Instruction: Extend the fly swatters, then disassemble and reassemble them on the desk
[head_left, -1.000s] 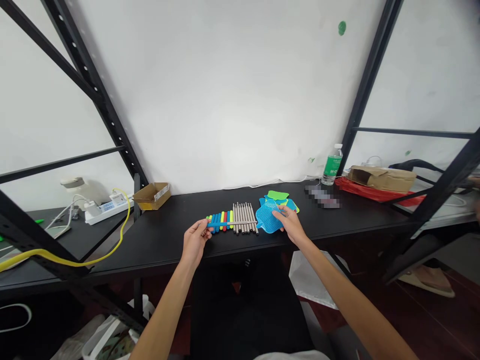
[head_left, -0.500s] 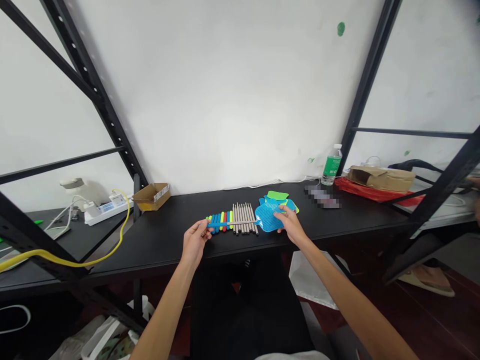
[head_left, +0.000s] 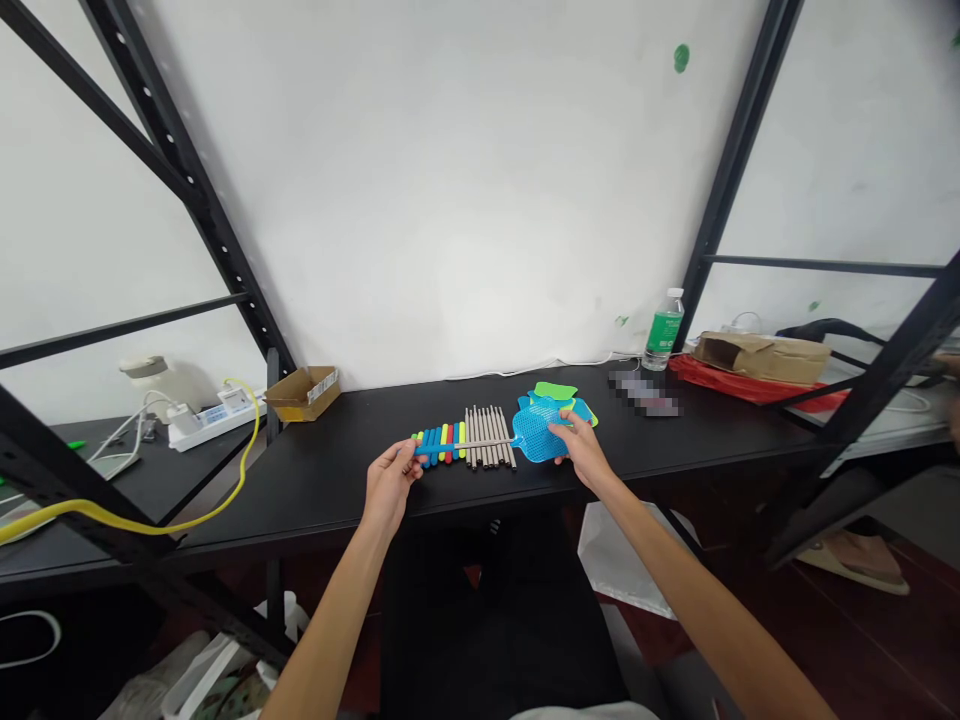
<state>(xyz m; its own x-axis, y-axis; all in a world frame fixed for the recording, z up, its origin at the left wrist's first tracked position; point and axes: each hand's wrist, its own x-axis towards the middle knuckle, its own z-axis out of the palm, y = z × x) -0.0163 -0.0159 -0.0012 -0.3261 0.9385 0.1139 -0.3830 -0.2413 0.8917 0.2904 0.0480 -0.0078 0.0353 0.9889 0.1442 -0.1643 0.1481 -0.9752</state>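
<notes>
My left hand (head_left: 391,482) is closed around the blue handle (head_left: 435,450) of a fly swatter, whose thin grey rod (head_left: 491,443) points right. At the rod's far end is the blue mesh swatter head (head_left: 537,436), pinched along its right side by my right hand (head_left: 583,450). Rod and head meet at the head's narrow neck; how firmly they are joined I cannot tell. Just behind lie a row of coloured handles (head_left: 448,430) in blue, yellow and red, and several loose grey rods (head_left: 486,420) side by side. More swatter heads (head_left: 556,390), green and blue, are piled beyond my right hand.
On the black table (head_left: 330,470) stand a small open cardboard box (head_left: 304,395) at left and a water bottle (head_left: 663,332) at right. A yellow cable (head_left: 244,470) crosses the left side near a power strip (head_left: 217,418). A brown carton (head_left: 765,357) rests on red plastic.
The blue swatter head has tilted and shifted slightly in my right hand, its neck now in line with the rod. My left hand has stayed in place on the handle.
</notes>
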